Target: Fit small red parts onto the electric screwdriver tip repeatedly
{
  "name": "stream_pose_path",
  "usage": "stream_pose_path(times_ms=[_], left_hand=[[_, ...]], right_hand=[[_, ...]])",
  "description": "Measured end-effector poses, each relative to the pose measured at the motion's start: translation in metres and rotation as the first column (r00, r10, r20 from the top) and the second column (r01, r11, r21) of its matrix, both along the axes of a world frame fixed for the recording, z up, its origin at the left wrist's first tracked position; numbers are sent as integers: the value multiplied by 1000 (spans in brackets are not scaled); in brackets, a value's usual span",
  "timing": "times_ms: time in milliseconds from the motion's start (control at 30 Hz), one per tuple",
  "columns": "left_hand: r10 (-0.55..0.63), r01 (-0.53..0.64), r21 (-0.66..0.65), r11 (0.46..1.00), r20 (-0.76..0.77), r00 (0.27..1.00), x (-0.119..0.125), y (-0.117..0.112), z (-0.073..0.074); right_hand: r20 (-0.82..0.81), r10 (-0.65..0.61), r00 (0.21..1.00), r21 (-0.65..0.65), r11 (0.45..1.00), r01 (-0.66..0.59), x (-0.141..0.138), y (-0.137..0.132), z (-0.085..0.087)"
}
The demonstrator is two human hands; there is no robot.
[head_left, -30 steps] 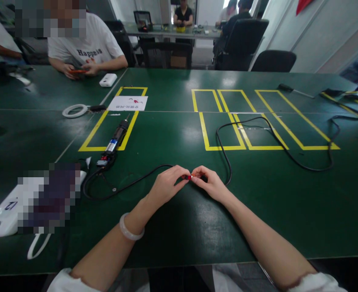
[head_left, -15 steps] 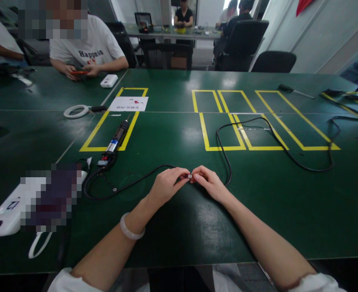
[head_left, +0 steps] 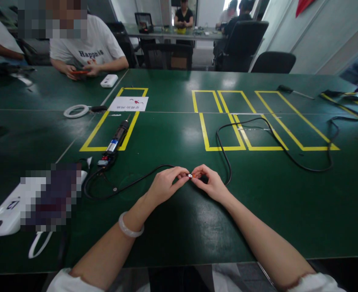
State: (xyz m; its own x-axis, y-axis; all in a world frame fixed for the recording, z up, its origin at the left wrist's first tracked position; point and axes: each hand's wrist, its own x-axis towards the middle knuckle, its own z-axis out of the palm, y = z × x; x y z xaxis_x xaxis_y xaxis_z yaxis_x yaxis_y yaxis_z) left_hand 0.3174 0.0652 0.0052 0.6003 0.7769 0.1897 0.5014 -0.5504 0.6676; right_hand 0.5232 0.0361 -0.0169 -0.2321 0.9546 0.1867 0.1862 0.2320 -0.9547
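My left hand [head_left: 166, 185] and my right hand [head_left: 208, 182] meet fingertip to fingertip low over the green table [head_left: 179, 219]. Between them they pinch a tiny red and silver connector [head_left: 190, 176]. A black cable [head_left: 127, 185] leads from under my left hand to an electric screwdriver [head_left: 115, 141] lying in a yellow-taped box. A second black cable [head_left: 224, 156] curves away from my right hand toward the yellow rectangles. A pale bangle sits on my left wrist.
A white device [head_left: 2, 211] lies at the near left, a tape roll [head_left: 75, 111] and a paper sheet [head_left: 128, 104] farther back. A screwdriver [head_left: 293, 91] rests at the far right. A person in a white shirt [head_left: 87, 44] sits across on the left; others sit at a distant table.
My fingers have shifted slightly around the small connector; the red part shows again after being turned out of sight. Hands stay in the same spot.
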Motion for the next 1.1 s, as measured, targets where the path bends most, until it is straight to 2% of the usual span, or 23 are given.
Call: stream_pose_path(times_ms=[67, 133, 200, 267, 367, 433, 500, 667, 800, 967, 1100], left_hand=[[57, -57, 41, 998, -6, 998, -6, 6, 5], [158, -153, 137, 979, -25, 987, -17, 16, 11], [305, -280, 264, 923, -59, 951, -32, 30, 16], [479, -412, 370, 833, -107, 871, -53, 47, 18], [682, -565, 423, 708, -204, 702, -89, 73, 14], [747, -628, 413, 659, -262, 611, -112, 88, 9], [774, -668, 392, 633, -292, 562, -132, 98, 2], [765, -734, 275, 621, -416, 491, -161, 109, -10], [756, -715, 287, 638, -410, 511, -167, 111, -13], [755, -702, 306, 643, -413, 510, -162, 108, -10], [725, -656, 337, 675, -469, 505, -140, 94, -4]], right_hand=[[6, -15, 1000, -3, 1000, 15, 0, 0, 1], [4, -26, 1000, -8, 1000, 26, 0, 0, 0], [0, -32, 999, -12, 999, 32, 0, 0, -1], [1, -31, 1000, -14, 999, 31, 0, 0, -3], [4, -27, 1000, -21, 999, 27, 0, 0, -3], [0, -27, 1000, -25, 999, 27, 0, 0, -3], [-8, -26, 1000, -28, 999, 25, 0, 0, -2], [1, -22, 1000, -40, 999, 22, 0, 0, -3], [3, -29, 1000, -38, 999, 29, 0, 0, -5], [9, -43, 999, -27, 999, 43, 0, 0, -4], [25, -93, 995, 11, 996, 93, 0, 0, -2]])
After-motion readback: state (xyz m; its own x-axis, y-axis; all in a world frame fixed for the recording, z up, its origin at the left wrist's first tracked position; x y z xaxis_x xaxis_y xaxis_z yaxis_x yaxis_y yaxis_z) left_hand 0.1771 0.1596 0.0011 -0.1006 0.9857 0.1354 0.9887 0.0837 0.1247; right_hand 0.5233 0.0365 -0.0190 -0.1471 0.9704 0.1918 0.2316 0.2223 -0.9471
